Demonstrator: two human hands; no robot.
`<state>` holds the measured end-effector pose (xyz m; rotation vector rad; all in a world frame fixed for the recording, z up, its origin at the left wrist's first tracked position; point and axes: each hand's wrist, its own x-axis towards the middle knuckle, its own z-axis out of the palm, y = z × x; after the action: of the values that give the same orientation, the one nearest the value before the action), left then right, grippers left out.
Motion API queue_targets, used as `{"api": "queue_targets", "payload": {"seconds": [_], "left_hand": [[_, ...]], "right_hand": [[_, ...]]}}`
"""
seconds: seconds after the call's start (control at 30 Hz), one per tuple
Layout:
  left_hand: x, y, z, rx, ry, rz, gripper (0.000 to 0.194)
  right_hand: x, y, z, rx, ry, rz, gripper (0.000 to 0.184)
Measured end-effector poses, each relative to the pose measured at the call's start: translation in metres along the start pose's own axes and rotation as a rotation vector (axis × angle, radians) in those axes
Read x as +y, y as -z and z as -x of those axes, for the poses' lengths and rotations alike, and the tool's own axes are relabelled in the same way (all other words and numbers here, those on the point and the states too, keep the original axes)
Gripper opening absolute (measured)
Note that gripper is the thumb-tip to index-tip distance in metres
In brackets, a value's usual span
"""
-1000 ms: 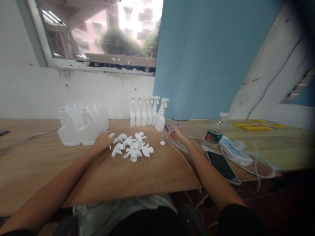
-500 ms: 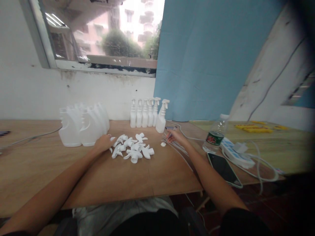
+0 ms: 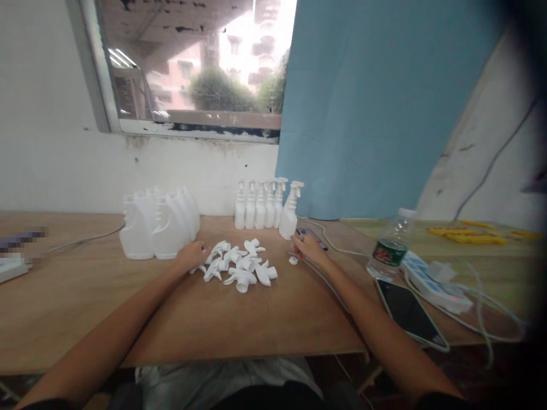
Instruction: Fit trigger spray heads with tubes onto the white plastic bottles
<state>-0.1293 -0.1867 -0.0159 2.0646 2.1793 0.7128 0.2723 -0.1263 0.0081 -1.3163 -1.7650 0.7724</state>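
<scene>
A pile of white trigger spray heads (image 3: 241,265) lies on the wooden table (image 3: 239,319). My left hand (image 3: 191,254) rests at the pile's left edge with its fingers curled over one of the heads. My right hand (image 3: 308,249) is closed in a pinch over thin clear tubes (image 3: 325,279) lying to the right of the pile, beside a small white cap (image 3: 293,260). Several empty white bottles (image 3: 160,225) stand behind my left hand. A row of assembled spray bottles (image 3: 268,203) stands against the wall.
A water bottle (image 3: 392,245), a dark phone (image 3: 409,312) and a white power strip with cables (image 3: 431,282) lie at the right. Another phone (image 3: 313,237) sits behind my right hand. A blue sheet (image 3: 371,102) hangs behind. A cable (image 3: 81,242) crosses the left.
The view has shifted so the table contents sit further right and lower. My right hand has moved from the tubes' far ends to nearer the small white cap; my left hand stays at the pile.
</scene>
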Motion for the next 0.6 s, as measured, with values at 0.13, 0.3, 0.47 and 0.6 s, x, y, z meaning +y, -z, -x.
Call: {"api": "queue_targets", "payload": {"seconds": [0.13, 0.3, 0.47, 0.6], "left_hand": [[0.000, 0.000, 0.001, 0.013, 0.006, 0.016, 0.041], [-0.002, -0.006, -0.004, 0.046, -0.029, 0.097, 0.041], [0.000, -0.017, -0.008, 0.062, -0.072, 0.273, 0.042], [0.007, -0.020, -0.005, 0.024, -0.111, 0.405, 0.047]], "right_hand": [[-0.002, 0.000, 0.002, 0.036, 0.035, 0.120, 0.043], [-0.007, 0.001, 0.005, 0.077, 0.097, 0.299, 0.047], [-0.010, 0.002, 0.007, 0.066, 0.095, 0.336, 0.047], [-0.011, 0.000, 0.008, 0.053, 0.071, 0.328, 0.049]]}}
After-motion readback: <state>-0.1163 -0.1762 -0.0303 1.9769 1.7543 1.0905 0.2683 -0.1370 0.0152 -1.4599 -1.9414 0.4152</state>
